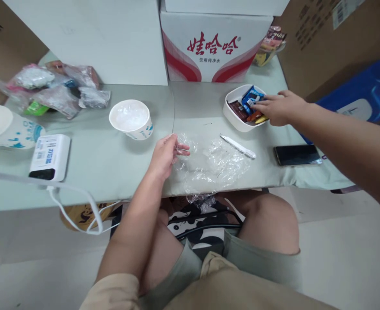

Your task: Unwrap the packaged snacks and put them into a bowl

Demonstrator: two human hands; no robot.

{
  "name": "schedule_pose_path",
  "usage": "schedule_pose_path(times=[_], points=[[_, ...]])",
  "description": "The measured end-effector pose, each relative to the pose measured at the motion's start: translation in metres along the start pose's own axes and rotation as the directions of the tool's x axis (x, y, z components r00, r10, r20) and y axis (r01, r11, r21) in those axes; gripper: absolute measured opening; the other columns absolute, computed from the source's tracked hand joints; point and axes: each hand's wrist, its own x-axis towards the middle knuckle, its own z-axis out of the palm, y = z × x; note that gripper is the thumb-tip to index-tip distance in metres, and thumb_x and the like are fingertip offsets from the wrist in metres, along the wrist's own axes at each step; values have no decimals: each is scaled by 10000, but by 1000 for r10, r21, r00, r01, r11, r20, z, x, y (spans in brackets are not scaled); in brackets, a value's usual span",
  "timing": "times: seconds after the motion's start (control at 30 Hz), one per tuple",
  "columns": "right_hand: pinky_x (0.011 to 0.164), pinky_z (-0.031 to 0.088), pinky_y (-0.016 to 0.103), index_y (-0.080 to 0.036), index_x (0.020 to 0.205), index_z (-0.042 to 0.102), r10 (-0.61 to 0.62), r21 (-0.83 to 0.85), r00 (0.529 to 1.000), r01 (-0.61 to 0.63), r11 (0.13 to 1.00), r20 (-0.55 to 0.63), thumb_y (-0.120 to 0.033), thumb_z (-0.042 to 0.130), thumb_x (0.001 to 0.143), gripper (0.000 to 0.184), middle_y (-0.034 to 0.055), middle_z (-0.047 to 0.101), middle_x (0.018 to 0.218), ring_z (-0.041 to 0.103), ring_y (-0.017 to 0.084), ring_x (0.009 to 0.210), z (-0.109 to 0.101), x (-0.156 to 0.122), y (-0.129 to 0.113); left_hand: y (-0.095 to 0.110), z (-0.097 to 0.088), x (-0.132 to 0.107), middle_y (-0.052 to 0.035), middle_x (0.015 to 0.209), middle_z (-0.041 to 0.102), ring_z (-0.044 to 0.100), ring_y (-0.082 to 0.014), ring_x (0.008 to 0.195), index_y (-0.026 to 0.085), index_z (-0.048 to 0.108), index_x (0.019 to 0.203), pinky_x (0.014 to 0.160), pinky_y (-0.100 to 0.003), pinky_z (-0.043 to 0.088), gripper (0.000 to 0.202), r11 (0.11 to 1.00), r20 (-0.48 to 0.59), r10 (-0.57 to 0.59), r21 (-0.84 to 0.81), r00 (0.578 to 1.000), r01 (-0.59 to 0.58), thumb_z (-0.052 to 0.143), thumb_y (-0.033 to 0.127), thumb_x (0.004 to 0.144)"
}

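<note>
My left hand (166, 156) pinches the left edge of a thin clear plastic bag (222, 159), its other fingers loosely curled. The bag lies crumpled and spread on the table, partly hanging over the front edge. My right hand (282, 108) reaches in from the right over a white bowl (241, 123), fingers stretched out at its rim and holding nothing that I can see. Inside the bowl are small wrapped snacks: a blue packet (252, 97), a dark brown packet (238, 110) and orange and yellow ones partly under the fingers.
A white pen-like cutter (238, 146) lies behind the bag, and a phone (297, 155) lies right. Left are a paper cup (132, 120), a white power bank (50, 157) with cable, a tipped paper tub (9, 127) and bagged items (57, 88). Boxes (216, 47) stand behind.
</note>
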Motion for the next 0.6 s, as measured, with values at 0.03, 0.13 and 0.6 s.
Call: schedule_pose_path(times=[0.03,0.13,0.6], points=[[1022,297,534,-49,846,769,-3,-44,1000,3,999,-12,-401,594,926,401,164,732,1179,594,254,1285,-6,-1,-5,0,-1,-1,-72,796,725,702,-148,627,209,472,773,386,-210,199,300,1000,-3,-2,-3,1000,2,556,472,890],[1072,214,614,-89,1095,753,-91,-212,988,64,975,-122,-386,614,930,367,167,660,1350,460,335,1413,-26,-18,-26,2,-3,-2,-58,744,708,692,-155,615,213,471,760,391,-216,213,294,1000,-16,-15,4,1000,15,566,462,883],[1100,478,605,-268,1347,609,-514,120,855,505,855,67,-104,570,803,569,94,468,1577,464,330,1437,95,-187,-101,-15,-31,8,36,584,417,497,-148,623,234,389,638,599,-284,414,287,767,-7,362,570,932,-294,635,222,786]])
